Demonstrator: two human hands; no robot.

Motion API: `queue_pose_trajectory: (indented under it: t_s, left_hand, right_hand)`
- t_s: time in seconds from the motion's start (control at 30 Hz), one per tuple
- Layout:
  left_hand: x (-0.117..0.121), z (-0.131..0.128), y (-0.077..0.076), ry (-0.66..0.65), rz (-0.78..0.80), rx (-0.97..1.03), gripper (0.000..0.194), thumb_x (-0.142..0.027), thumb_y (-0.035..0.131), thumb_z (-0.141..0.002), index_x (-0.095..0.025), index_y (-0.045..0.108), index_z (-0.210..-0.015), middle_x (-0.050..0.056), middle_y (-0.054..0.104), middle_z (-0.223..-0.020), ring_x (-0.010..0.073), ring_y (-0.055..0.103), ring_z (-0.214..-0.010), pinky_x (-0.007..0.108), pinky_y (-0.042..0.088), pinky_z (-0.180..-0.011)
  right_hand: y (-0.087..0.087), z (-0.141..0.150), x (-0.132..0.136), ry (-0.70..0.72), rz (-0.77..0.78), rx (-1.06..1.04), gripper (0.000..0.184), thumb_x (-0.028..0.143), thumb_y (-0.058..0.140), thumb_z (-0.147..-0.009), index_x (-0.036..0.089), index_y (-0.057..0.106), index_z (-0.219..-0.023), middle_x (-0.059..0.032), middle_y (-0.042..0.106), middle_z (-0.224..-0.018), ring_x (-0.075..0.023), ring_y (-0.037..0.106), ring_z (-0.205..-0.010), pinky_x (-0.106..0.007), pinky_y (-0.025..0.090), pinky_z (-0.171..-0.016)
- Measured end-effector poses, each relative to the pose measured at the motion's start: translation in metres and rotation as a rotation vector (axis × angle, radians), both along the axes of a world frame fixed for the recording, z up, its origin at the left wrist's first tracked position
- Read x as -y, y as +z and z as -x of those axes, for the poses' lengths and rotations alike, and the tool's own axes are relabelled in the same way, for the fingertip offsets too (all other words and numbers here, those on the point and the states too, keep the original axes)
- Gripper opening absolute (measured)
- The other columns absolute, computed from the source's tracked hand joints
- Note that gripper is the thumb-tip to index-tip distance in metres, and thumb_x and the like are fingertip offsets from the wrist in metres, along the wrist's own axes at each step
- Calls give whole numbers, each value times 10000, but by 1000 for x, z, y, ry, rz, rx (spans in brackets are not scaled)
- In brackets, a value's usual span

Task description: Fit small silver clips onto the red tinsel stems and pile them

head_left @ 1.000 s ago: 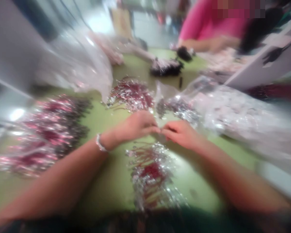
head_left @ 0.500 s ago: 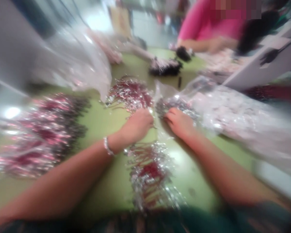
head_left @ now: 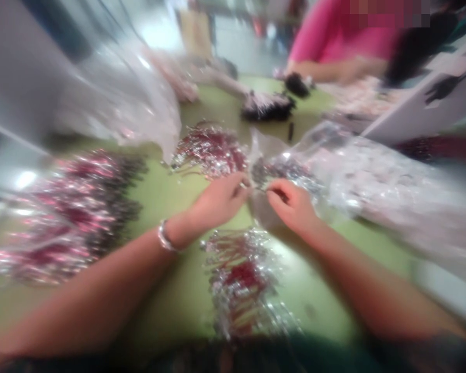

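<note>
My left hand (head_left: pixel 223 201), a pale bracelet (head_left: pixel 165 235) at its wrist, is closed in a pinch at the middle of the table. Facing it across a narrow gap, my right hand (head_left: pixel 293 204) is pinched too. Blur hides what their fingertips hold, if anything. Just beyond my left hand lies a fan of dark red strands with silvery ends (head_left: pixel 212 147). A clear plastic bag (head_left: pixel 264 207) spreads under and behind my right hand, with greyish shiny pieces (head_left: pixel 295 171) on or in it. Nearer to me rests another bunch of red and silvery strands (head_left: pixel 243 277).
A large heap of red strands (head_left: pixel 77 217) covers the left side of the green table (head_left: pixel 171 300). Clear bags stand at the back left (head_left: pixel 140 98) and right (head_left: pixel 396 191). Black-ended bundles (head_left: pixel 267 106) lie farther back. A person in pink (head_left: pixel 345 41) works across the table.
My left fingertips have come round to point toward my right hand, and the gap between the hands is slightly smaller. My right fingers have drawn into a tighter pinch. The bunches lie as before.
</note>
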State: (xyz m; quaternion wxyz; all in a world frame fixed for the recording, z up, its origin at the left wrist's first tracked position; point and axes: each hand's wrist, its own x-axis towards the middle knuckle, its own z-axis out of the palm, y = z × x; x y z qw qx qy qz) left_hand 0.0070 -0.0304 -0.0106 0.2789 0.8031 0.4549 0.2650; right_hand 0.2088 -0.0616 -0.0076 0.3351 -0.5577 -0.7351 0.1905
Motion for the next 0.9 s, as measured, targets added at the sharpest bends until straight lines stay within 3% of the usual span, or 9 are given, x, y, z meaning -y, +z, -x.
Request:
queue_pose_trajectory:
  t_s: [0.2,0.3,0.47,0.6,0.77,0.9]
  left_hand:
    - [6,-4,-8,-43,128,108,270,-355,500,-937,-202,680,-805,-5,654,-739,114,544,-665,272,417,-626]
    - [8,-4,-6,-34,124,119,261,-348,522,-921,-197,685,-785,-4,654,-724,113,546,-662,275,422,-631]
    - [7,-4,-3,8,124,131,278,-330,534,-902,-179,642,-696,-8,615,-657,108,522,-624,273,411,-602]
    - [5,-3,-4,4,105,99,288,-342,550,-897,-178,649,-681,-8,620,-634,108,529,-610,269,415,-589]
    - [7,3,-12,-51,-22,62,220,-293,543,-908,-213,723,-808,-9,697,-726,106,589,-653,261,450,-632]
    - [10,8,-14,-145,-233,-34,231,-205,528,-873,-259,744,-936,-17,731,-772,113,623,-678,250,442,-626]
  right_hand:
    - [1,5,8,7,-43,-29,134,267,518,-884,224,641,-854,-20,693,-827,-156,609,-752,-308,447,-713]
    - [-1,4,8,57,-48,22,150,279,514,-891,226,648,-850,-20,690,-810,-156,602,-736,-313,437,-703]
    - [-2,4,9,-17,-39,-36,147,278,526,-883,222,653,-835,-13,691,-779,-152,600,-706,-309,437,-680]
    - [0,3,10,45,-52,12,155,276,518,-886,228,656,-834,-7,683,-763,-146,589,-691,-305,429,-670]
    - [9,0,9,117,117,-22,150,290,540,-851,224,648,-770,4,662,-716,-136,566,-656,-298,418,-639]
    - [19,-2,12,125,314,-86,158,292,574,-818,214,622,-690,19,612,-636,-116,521,-590,-281,397,-581]
